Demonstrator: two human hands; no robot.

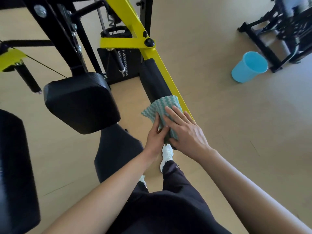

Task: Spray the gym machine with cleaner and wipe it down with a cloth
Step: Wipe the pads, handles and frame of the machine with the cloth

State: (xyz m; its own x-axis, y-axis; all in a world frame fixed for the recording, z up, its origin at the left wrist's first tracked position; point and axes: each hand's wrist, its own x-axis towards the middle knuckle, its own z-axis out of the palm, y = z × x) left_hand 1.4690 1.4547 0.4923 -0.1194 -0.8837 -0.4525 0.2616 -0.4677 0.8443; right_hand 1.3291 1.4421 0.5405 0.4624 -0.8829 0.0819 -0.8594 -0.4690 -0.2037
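Observation:
A green-and-white wavy cloth (161, 105) is draped over the near end of a long black pad (152, 81) that runs along the yellow arm (162, 65) of the gym machine. My right hand (185, 132) lies flat on top of the cloth with straight fingers and presses it onto the pad. My left hand (156, 136) holds the cloth's left side from below, its fingers wrapped round the pad's end. No spray bottle is in view.
A black square pad (79, 100) and a black seat (116, 149) sit to the left, with black frame bars behind. A light blue bucket (249, 66) stands on the beige floor at right, near a black rack (283, 31). My legs and white shoes are below.

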